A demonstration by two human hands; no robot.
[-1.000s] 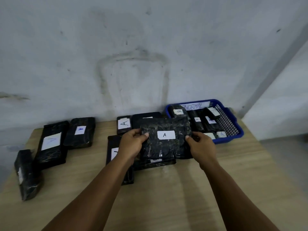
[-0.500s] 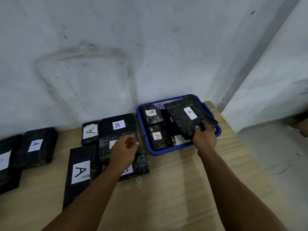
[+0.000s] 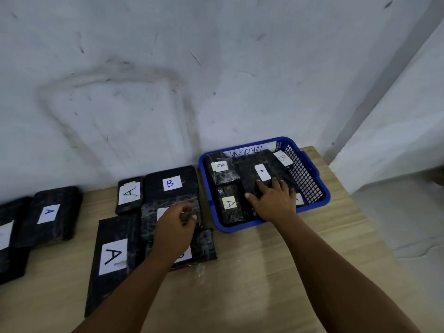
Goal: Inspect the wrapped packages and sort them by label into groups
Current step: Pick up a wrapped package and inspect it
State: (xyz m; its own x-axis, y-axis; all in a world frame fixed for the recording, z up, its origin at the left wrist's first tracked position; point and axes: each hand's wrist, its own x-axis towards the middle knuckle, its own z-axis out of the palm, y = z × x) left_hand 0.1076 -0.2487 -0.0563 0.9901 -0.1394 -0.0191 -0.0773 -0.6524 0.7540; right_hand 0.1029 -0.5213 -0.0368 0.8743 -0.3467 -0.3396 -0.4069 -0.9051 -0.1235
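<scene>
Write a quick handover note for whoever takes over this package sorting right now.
Right hand: fingers spread flat on the small-label A package, which lies in the blue basket marked ABNORMAL.
Left hand: loosely curled over the middle pile, gripping nothing.
Done: basket holds several A and B packages; a group with A labels lies far left.
Left: the middle pile mixes A and B; inspect and sort these.

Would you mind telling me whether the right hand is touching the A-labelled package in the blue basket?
Touching: the head view shows the right hand with fingers spread flat on the A-labelled package.
</scene>
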